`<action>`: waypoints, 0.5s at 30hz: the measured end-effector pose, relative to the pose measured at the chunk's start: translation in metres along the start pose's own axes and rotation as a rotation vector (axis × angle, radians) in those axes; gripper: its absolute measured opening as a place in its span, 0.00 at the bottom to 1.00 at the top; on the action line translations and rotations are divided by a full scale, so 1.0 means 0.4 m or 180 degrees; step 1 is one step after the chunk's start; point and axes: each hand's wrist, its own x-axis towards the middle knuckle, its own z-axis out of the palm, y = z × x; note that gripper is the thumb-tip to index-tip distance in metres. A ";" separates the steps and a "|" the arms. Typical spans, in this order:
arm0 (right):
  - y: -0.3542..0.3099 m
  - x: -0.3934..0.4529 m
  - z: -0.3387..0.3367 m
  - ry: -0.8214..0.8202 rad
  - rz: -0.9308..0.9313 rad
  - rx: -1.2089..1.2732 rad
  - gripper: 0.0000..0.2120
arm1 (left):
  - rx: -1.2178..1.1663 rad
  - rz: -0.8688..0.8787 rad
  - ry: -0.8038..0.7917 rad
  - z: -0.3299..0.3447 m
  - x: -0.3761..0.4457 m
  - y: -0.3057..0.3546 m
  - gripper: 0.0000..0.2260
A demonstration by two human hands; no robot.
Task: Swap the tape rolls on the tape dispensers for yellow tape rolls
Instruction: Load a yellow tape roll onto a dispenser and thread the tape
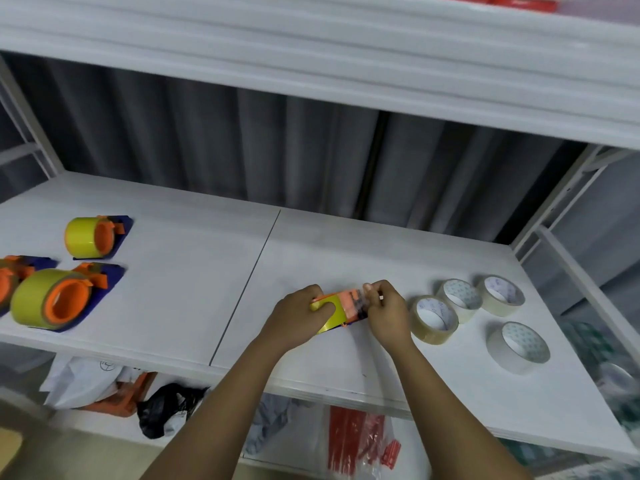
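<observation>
On the white shelf (194, 271), at its middle front, both hands hold one orange and blue tape dispenser (349, 304) with a yellow tape roll (329, 320) on it. My left hand (299, 315) grips the roll side. My right hand (386, 311) pinches the dispenser's right end, where a strip of tape shows between the fingertips. At the left stand three more dispensers with yellow rolls: one at the back (93, 237), one in front (59, 299), one cut off by the frame's left edge (10, 278).
Several clear tape rolls lie to the right of my hands, the nearest (434, 318) almost touching my right wrist, another near the front edge (521, 346). An upper shelf overhangs. Bags and packets lie on the level below.
</observation>
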 end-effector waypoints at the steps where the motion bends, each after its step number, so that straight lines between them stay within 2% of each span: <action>1: -0.001 -0.004 0.001 0.0026 -0.0014 -0.0010 0.11 | 0.0034 -0.0011 0.0037 0.004 0.000 0.003 0.11; 6: 0.002 -0.016 0.010 0.0166 0.0044 0.0103 0.12 | 0.0270 0.0106 0.0459 0.018 0.001 0.005 0.21; 12: 0.027 -0.007 0.017 0.0339 0.0520 0.0368 0.12 | 0.0014 0.0251 0.0404 0.020 -0.018 0.019 0.17; 15: 0.031 -0.003 0.004 0.0356 0.0489 0.0480 0.14 | -0.0231 0.0228 0.0246 0.014 -0.027 0.016 0.16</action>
